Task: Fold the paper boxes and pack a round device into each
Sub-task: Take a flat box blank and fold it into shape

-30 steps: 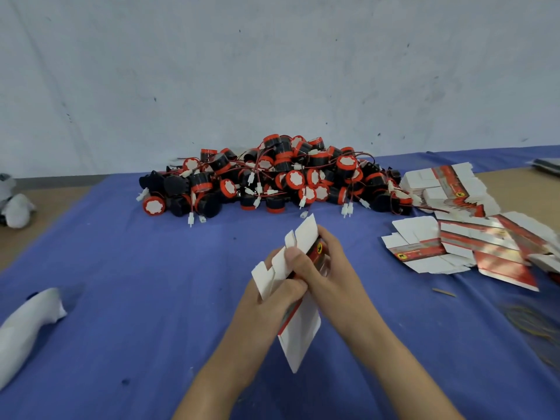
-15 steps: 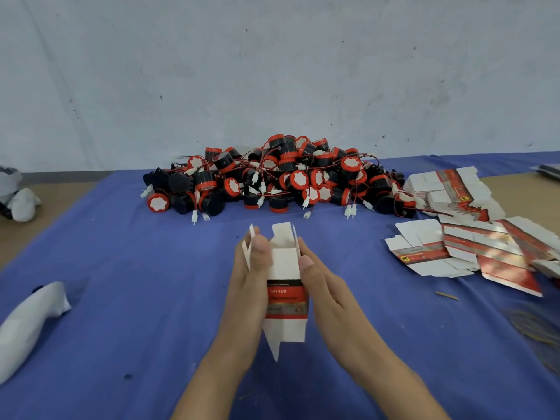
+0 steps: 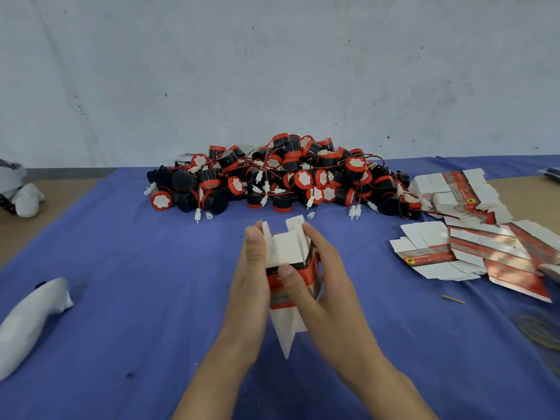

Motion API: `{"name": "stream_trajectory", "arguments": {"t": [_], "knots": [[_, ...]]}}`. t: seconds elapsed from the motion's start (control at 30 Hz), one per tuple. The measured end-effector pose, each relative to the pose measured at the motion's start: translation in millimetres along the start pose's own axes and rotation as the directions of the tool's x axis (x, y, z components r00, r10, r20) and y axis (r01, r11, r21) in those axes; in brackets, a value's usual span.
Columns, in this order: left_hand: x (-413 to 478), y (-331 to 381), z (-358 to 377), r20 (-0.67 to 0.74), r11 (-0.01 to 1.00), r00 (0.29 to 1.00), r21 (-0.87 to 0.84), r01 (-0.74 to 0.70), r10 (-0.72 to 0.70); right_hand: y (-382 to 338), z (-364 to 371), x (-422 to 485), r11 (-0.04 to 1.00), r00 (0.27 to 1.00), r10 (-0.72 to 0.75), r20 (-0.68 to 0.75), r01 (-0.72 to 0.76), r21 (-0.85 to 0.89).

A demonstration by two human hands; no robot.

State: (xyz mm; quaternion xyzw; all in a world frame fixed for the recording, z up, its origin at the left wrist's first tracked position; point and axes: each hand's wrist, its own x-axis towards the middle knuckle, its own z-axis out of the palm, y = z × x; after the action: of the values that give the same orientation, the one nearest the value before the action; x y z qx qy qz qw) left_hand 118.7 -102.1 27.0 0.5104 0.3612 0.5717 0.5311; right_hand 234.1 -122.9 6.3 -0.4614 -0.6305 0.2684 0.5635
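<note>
A white and red paper box [image 3: 286, 253] is held upright above the blue cloth, its top flaps partly folded and its bottom flaps hanging loose. My left hand [image 3: 250, 280] grips its left side, thumb up along the edge. My right hand [image 3: 321, 286] grips the right side, thumb pressing on the front panel. A big heap of black and red round devices [image 3: 281, 174] with wires and white plugs lies behind. Flat unfolded boxes [image 3: 472, 247] are spread at the right.
The blue cloth [image 3: 136, 283] covers the table. A white soft object [image 3: 28, 322] lies at the left front, another white and grey one [image 3: 21, 195] at the far left. A small stick [image 3: 453, 299] and yellow rubber bands [image 3: 542, 328] lie at the right.
The flat box has been opened into a tube and turned upright. A top flap has folded inward, and my right thumb has shifted onto the front panel.
</note>
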Motion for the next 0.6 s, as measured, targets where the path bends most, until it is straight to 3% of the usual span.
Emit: {"name": "stream_trajectory", "arguments": {"t": [0.13, 0.23, 0.3, 0.4, 0.6], "knots": [[-2, -6, 7, -0.228, 0.990, 0.970, 0.128, -0.059, 0.087, 1, -4, 4, 0.929, 0.955, -0.148, -0.256, 0.046, -0.367], [-13, -4, 18, -0.140, 0.992, 0.990, 0.123, -0.007, 0.024, 1, -1, 5, 0.826, 0.895, -0.279, -0.349, 0.039, -0.562], [-17, -2, 24, -0.037, 0.998, 0.999, 0.069, 0.011, -0.009, 2, 4, 3, 0.756, 0.872, -0.363, -0.328, 0.070, -0.651], [-15, -1, 24, -0.018, 0.998, 0.999, 0.049, -0.028, 0.029, 8, 14, -1, 0.666, 0.895, -0.400, -0.197, 0.136, -0.733], [-4, -1, 5, -0.179, 0.997, 0.983, 0.073, -0.014, 0.027, 5, 19, -3, 0.742, 0.925, -0.380, -0.008, 0.300, -0.599]]}}
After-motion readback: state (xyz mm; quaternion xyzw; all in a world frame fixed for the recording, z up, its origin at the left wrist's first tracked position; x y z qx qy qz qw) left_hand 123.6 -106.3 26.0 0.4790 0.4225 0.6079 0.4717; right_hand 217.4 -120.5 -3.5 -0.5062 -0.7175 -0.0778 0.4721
